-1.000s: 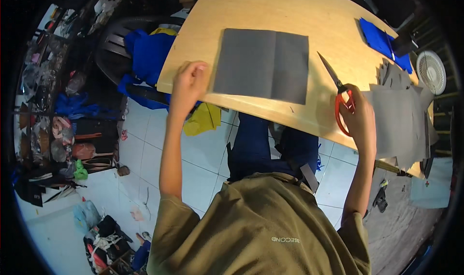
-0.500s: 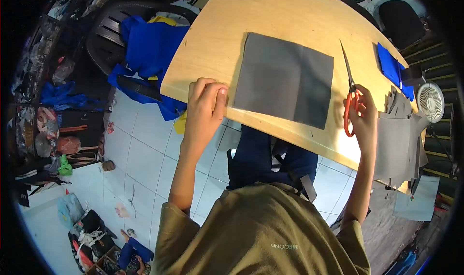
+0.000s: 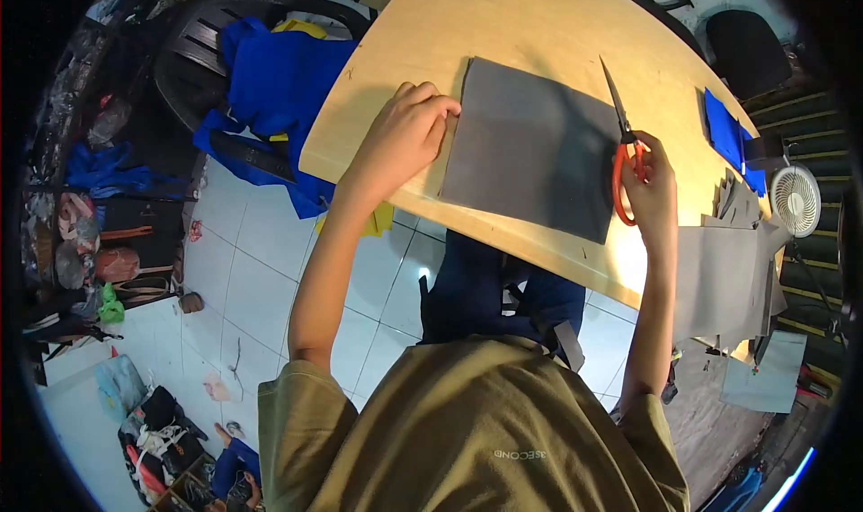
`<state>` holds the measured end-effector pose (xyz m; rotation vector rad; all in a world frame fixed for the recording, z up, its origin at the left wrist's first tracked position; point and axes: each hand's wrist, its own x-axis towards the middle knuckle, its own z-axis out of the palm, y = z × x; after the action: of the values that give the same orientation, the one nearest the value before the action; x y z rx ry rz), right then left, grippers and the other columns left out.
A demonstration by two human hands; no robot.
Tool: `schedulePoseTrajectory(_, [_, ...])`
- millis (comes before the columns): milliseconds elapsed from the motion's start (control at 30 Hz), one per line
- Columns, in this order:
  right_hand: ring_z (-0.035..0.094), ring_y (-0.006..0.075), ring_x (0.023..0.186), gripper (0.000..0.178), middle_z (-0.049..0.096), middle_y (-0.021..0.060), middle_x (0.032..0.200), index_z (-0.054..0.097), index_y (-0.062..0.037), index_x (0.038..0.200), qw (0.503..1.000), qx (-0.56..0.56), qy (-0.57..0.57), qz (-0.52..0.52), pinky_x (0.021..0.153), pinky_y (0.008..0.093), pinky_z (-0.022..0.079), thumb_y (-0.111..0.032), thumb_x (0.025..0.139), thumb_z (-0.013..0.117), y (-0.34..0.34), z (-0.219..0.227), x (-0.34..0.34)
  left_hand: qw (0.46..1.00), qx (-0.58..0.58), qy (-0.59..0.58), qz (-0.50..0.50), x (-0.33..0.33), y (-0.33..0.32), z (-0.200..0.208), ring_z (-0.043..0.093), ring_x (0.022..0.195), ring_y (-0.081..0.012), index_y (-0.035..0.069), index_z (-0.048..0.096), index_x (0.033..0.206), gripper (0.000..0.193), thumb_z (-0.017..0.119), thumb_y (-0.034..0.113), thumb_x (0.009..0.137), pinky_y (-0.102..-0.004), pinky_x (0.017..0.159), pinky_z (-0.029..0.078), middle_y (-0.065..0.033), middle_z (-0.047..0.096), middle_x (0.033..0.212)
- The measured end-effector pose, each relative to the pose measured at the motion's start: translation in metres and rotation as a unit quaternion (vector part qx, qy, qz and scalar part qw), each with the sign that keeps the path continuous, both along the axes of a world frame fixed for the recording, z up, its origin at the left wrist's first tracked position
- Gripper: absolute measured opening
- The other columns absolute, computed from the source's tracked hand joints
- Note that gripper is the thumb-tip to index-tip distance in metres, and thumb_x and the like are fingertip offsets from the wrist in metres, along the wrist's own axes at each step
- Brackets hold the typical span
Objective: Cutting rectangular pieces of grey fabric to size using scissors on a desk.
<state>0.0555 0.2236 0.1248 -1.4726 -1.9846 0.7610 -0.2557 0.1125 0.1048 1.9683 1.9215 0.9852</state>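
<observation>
A rectangular stack of dark grey sheets (image 3: 530,152), seemingly fabric, lies flat on the wooden table (image 3: 395,62) in front of me. At its left edge is my left hand (image 3: 409,136), closed, with curled fingertips pinching at the upper left edge; what lies between them is partly hidden. My right hand (image 3: 654,181) grips a pair of scissors (image 3: 620,134) by the red-orange handles. Their dark pointed blades are together and aim away from me, above the right side of the stack.
More grey sheets (image 3: 724,278) are piled at the right beside a small white fan (image 3: 796,200). Folded blue cloth (image 3: 722,130) lies at the table's far right. To the left, a dark chair (image 3: 193,53) bears blue cloth (image 3: 274,71). Bags and bundles crowd the left side.
My left hand has moved up and right from the table edge to the stack's left edge. The right hand has carried the scissors left, nearer the stack.
</observation>
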Motion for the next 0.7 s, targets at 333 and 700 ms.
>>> schedulePoseTrajectory(333, [0.058,0.0171,0.069,0.034,0.061,0.0099,0.08,0.058,-0.0056,0.121,1.0,-0.014,-0.003,-0.02,0.065,0.0301,0.048,-0.009,0.087,0.064,-0.006,0.001,0.012,0.996,-0.067,-0.012,0.052,0.021,-0.06,0.021,0.057,0.098,-0.0318,-0.001,0.061,0.098,0.016,0.049,0.01,0.096,-0.0391,0.087,0.046,-0.013,0.062,0.096])
schedulePoseTrajectory(700, [0.056,0.0164,0.07,0.037,0.057,0.0088,0.077,0.058,-0.0036,0.121,0.998,0.005,0.062,0.008,0.067,0.0299,0.047,-0.005,0.084,0.063,-0.014,-0.004,0.014,0.995,-0.053,0.041,0.078,0.042,-0.066,0.027,0.057,0.093,-0.0303,0.001,0.06,0.102,0.016,0.061,0.013,0.092,-0.0403,0.082,0.047,-0.0126,0.057,0.094])
